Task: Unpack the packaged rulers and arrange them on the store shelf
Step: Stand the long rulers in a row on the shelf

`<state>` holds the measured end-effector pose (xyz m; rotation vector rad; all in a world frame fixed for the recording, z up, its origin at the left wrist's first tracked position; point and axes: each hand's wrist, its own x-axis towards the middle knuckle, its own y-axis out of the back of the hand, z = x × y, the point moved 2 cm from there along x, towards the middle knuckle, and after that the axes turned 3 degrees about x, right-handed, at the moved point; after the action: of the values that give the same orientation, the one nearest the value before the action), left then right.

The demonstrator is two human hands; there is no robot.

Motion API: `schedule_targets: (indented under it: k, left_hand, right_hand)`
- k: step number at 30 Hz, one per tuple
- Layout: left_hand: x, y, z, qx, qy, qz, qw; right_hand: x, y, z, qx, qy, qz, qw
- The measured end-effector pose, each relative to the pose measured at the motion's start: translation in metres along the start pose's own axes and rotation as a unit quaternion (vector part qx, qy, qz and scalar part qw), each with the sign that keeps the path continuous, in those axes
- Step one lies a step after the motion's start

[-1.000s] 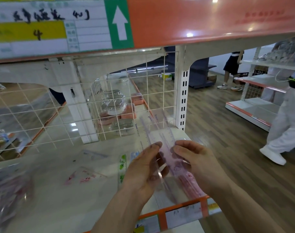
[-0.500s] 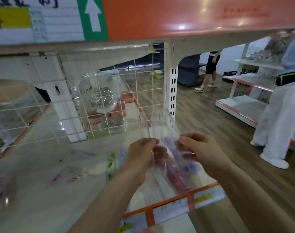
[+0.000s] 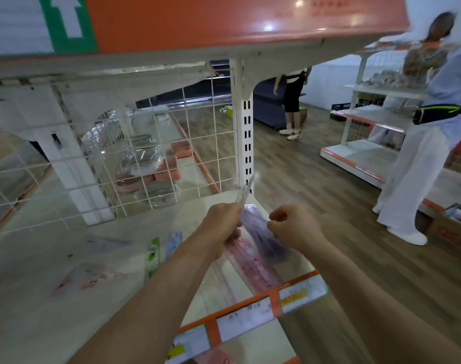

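Item: ruler pack (image 3: 262, 233), purple-tinted, in clear wrapper. Held in the air above the right end of the white shelf (image 3: 66, 298), near its front edge, between both hands, long axis running near to far.

Clear rulers (image 3: 246, 189): thin, transparent, standing up and away from the far side of the left fist. Blur makes it hard to tell whether they are inside the wrapper or partly out of it.

Left hand (image 3: 221, 227): fingers curled, gripping the far end of the pack and the clear rulers.

Right hand (image 3: 292, 225): fingers bent inward, thumb and fingertips pinching the pack's right edge.

On the shelf, below the hands: pink ruler pack (image 3: 253, 264), lying flat, pointing toward the front edge. Left of it: blue pack (image 3: 173, 243) and green pack (image 3: 153, 256), side by side. Further left: blurred flat pieces with pink print (image 3: 85, 279).

Front edge: orange price strip (image 3: 250, 313) with white and yellow labels.

Far side: white wire grid (image 3: 145, 158); slotted white upright (image 3: 246, 127) at the right corner. Overhead: orange shelf edge (image 3: 224, 22) with a green arrow sign (image 3: 66, 19).

Right aisle: person in white trousers (image 3: 418, 179), near. Person in black (image 3: 293, 98), far.
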<state>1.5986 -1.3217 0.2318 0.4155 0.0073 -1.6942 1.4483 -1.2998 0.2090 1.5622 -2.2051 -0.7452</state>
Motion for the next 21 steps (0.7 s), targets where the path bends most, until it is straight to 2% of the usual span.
schedule_targets:
  k: [3, 8, 11, 15, 21]
  left_hand:
    - [0.001, 0.001, -0.003, -0.011, 0.01, 0.002, 1.0]
    - [0.003, -0.002, -0.007, -0.033, -0.006, 0.008, 0.999]
    - [0.002, -0.004, -0.007, -0.046, -0.04, 0.013, 0.998]
    - [-0.008, -0.022, -0.004, -0.062, -0.073, -0.032, 0.995]
    - [-0.009, -0.02, 0.011, 0.043, -0.097, -0.107, 0.989]
  right_hand:
    - [-0.001, -0.001, -0.003, -0.097, 0.026, 0.0, 0.995]
    - [-0.004, 0.0, -0.005, -0.153, 0.061, -0.002, 0.986]
    - [-0.005, 0.002, -0.013, -0.073, 0.118, 0.064, 0.988]
    - [-0.003, 0.0, -0.03, 0.021, 0.086, -0.019, 0.996]
    - [0.011, 0.015, -0.038, 0.097, 0.043, -0.066, 0.992]
